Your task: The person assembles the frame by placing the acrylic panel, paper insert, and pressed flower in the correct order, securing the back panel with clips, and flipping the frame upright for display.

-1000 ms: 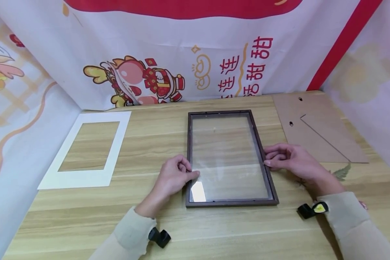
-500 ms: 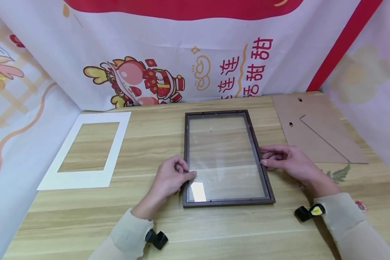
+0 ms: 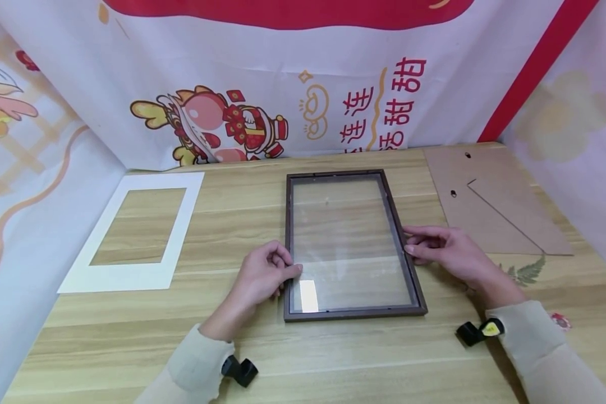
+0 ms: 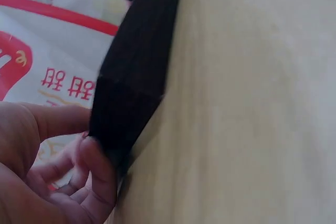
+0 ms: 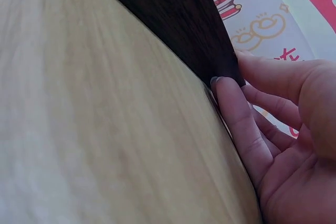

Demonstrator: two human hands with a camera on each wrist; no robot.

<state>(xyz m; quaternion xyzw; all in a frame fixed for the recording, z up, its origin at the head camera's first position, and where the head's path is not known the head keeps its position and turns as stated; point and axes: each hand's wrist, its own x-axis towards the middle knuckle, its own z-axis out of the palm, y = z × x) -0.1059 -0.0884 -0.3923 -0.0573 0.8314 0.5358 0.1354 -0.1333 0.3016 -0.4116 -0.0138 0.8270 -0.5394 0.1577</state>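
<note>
A dark brown picture frame (image 3: 356, 317) lies in the middle of the wooden table, with a clear glass pane (image 3: 345, 235) inside that catches a bright reflection near the lower left. My left hand (image 3: 262, 272) grips the frame's left side, thumb over the rail and curled fingers against its outer edge. Across from it, my right hand (image 3: 446, 249) pinches the right side between thumb and fingers. Close up in the left wrist view, the frame's dark side (image 4: 136, 61) sits between thumb and fingers. The right wrist view has fingertips low on the frame's outer side (image 5: 184, 19).
To the left lies a white mat board (image 3: 126, 278) with a rectangular opening. A brown backing board (image 3: 500, 207) with a stand flap is at the back right. By my right forearm are a fern leaf (image 3: 530, 272) and a small red flower (image 3: 561, 321). Printed cloth walls surround the table.
Both hands have shifted the picture frame slightly to the left, mostly in the first half second. More of the fern leaf and red flower shows beside the right forearm.
</note>
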